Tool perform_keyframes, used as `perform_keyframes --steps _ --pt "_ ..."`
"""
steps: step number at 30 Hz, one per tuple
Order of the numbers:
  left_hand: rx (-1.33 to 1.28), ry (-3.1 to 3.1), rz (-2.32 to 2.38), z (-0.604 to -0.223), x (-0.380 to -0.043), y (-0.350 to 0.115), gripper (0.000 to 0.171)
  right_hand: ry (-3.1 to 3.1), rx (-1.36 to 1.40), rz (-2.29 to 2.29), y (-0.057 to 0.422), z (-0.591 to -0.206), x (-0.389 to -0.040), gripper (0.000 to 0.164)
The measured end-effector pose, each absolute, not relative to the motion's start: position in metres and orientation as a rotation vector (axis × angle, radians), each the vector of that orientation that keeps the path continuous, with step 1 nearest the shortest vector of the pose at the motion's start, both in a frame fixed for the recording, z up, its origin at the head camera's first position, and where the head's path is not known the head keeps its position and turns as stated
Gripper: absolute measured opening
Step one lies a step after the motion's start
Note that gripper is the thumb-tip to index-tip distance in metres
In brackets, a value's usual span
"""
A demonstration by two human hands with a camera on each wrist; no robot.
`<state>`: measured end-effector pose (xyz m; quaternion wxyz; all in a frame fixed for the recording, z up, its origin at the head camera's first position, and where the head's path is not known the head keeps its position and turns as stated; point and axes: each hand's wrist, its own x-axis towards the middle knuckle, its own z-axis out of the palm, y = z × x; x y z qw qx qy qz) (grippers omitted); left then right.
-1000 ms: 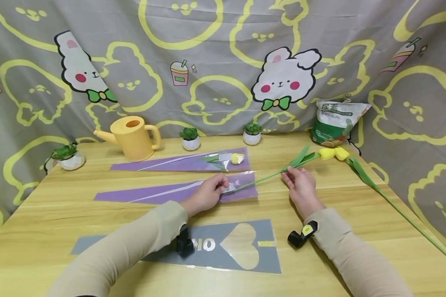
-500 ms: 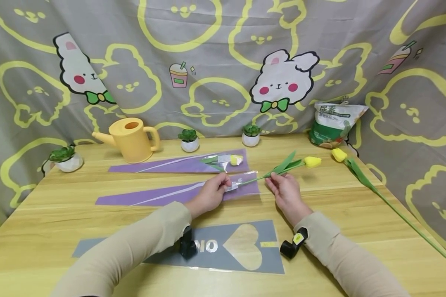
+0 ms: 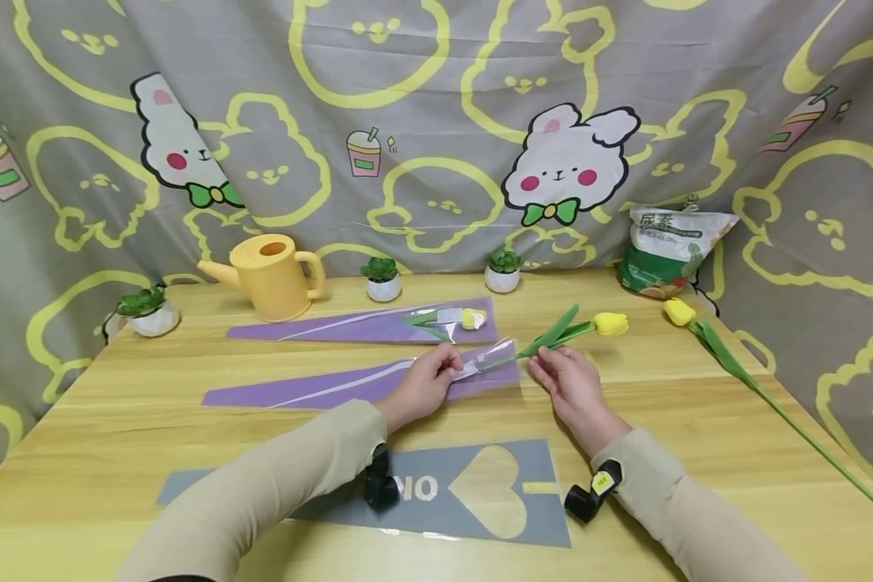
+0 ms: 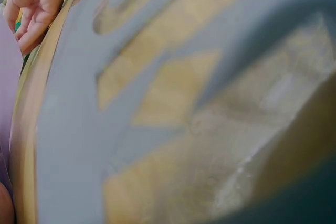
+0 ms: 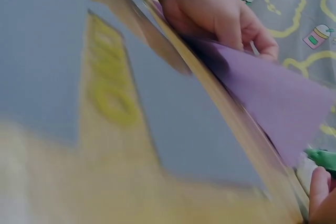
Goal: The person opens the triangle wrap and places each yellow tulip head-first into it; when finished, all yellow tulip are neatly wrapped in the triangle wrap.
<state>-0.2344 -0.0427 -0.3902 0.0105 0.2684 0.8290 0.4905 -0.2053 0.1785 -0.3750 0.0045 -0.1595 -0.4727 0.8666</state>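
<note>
In the head view my left hand (image 3: 425, 381) pinches the upper film of a purple flower sleeve (image 3: 320, 390) near its wide mouth. The film is lifted there, and the right wrist view shows the raised purple sheet (image 5: 273, 90). My right hand (image 3: 573, 392) holds a yellow artificial tulip (image 3: 611, 324) just below its green leaves, thumb and fingers on the stem. The stem points left and runs into the sleeve mouth; its lower end is hidden near my left hand. Bloom and leaves are outside the sleeve.
Behind lies another purple sleeve (image 3: 320, 325) with a tulip inside. A loose yellow tulip (image 3: 727, 360) lies right. A grey sleeve (image 3: 538, 517) with a heart window lies in front. Along the back stand a watering can (image 3: 275, 283), small potted succulents (image 3: 381, 283) and a fertilizer bag (image 3: 665, 255).
My right hand has moved left with the tulip, and its stem reaches further into the sleeve. The left hand stays at the sleeve mouth, whose film now stands higher. The head view shifts slightly.
</note>
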Motion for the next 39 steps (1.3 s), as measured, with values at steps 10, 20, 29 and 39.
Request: perform_keyframes --steps 10,20,29,39 --pt "0.885 2.607 1.528 -0.391 -0.236 -0.044 0.018 -1.472 -0.444 2.794 0.220 -0.367 -0.194 0.014" --pt "0.887 2.636 1.450 -0.388 -0.238 -0.043 0.018 -1.479 -0.309 2.708 0.244 -0.349 -0.200 0.016" --pt "0.883 2.629 1.437 -0.390 -0.238 -0.041 0.018 -2.074 -0.094 2.395 0.266 -0.339 -0.221 0.012" --pt "0.884 2.643 1.430 -0.391 -0.234 -0.043 0.018 -3.010 0.289 1.425 0.259 -0.343 -0.241 0.049"
